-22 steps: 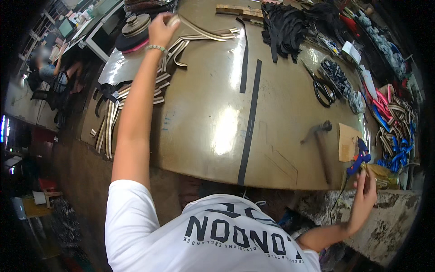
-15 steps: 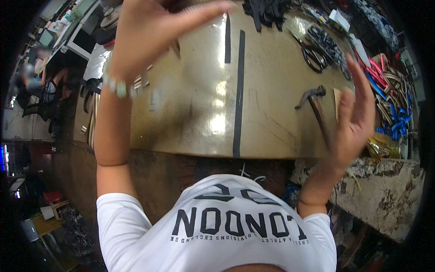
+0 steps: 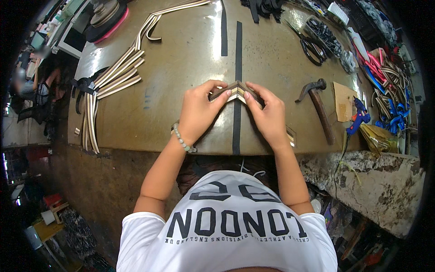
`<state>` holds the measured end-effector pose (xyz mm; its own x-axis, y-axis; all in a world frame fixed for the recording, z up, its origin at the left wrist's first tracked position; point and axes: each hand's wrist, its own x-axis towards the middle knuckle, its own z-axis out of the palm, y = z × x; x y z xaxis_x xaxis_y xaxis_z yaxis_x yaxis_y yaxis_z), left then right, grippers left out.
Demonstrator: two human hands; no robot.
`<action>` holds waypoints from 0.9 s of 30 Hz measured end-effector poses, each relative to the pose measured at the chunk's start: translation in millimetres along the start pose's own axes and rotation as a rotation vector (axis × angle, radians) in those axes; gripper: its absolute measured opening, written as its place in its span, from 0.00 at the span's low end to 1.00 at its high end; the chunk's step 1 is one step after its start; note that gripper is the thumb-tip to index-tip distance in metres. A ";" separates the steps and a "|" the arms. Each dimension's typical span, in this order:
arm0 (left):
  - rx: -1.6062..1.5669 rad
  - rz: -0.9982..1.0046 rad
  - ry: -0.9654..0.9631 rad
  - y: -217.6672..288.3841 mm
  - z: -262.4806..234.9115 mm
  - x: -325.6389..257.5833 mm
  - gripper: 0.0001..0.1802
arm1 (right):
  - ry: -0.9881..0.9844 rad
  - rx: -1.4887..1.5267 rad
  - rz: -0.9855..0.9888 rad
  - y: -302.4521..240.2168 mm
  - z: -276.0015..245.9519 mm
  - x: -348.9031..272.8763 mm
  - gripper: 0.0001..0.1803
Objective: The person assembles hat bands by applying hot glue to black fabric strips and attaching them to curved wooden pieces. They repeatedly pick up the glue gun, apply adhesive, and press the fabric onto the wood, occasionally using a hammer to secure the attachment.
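Observation:
Both my hands hold a striped brown, black and cream webbing strap (image 3: 237,92) over the middle of the table. It bends into a peak between my thumbs, above a long black strip (image 3: 238,50) on the tabletop. My left hand (image 3: 199,106) pinches the strap's left side between thumb and fingers. On the other side, my right hand (image 3: 268,115) grips it the same way, thumb close to the bend. The strap's ends run under my hands; a striped piece also shows by my right wrist. Right of that hand lies a hammer (image 3: 321,111) with a wooden handle.
Striped straps (image 3: 118,75) lie fanned on the left of the table (image 3: 181,54). Scissors (image 3: 311,49) and black strips (image 3: 264,10) are at the back. At right are a cardboard piece (image 3: 344,100), a blue glue gun (image 3: 359,115) and coloured straps (image 3: 395,90). Someone sits far left.
My hands were raised, spread apart and blurred. They have come together at the table's middle and now hold the striped strap. The glue gun and left-hand straps have come into view.

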<state>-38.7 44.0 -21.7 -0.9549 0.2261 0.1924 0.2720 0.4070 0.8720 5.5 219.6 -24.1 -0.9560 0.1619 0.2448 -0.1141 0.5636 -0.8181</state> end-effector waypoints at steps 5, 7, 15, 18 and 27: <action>0.035 0.055 -0.005 -12.0 11.2 -0.2 0.12 | 0.026 -0.096 -0.045 13.9 5.9 -7.0 0.12; 0.049 0.081 -0.005 -12.0 11.5 0.6 0.12 | 0.032 -0.117 -0.048 12.9 6.2 -7.4 0.12; 0.173 0.078 -0.034 -8.5 12.2 -0.1 0.10 | -0.040 -0.292 0.013 6.1 10.8 -9.3 0.14; 0.414 0.092 -0.031 -4.5 14.3 -4.4 0.09 | -0.065 -0.648 -0.168 -0.6 16.4 -12.0 0.17; 0.490 0.387 -0.101 -6.0 22.4 -5.4 0.17 | 0.830 -0.409 -0.024 75.4 -134.3 -17.7 0.20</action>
<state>-32.5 60.2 -38.1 -0.7672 0.5109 0.3879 0.6410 0.6317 0.4360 50.1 368.0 -20.3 -0.4367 0.5858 0.6828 0.1236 0.7908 -0.5995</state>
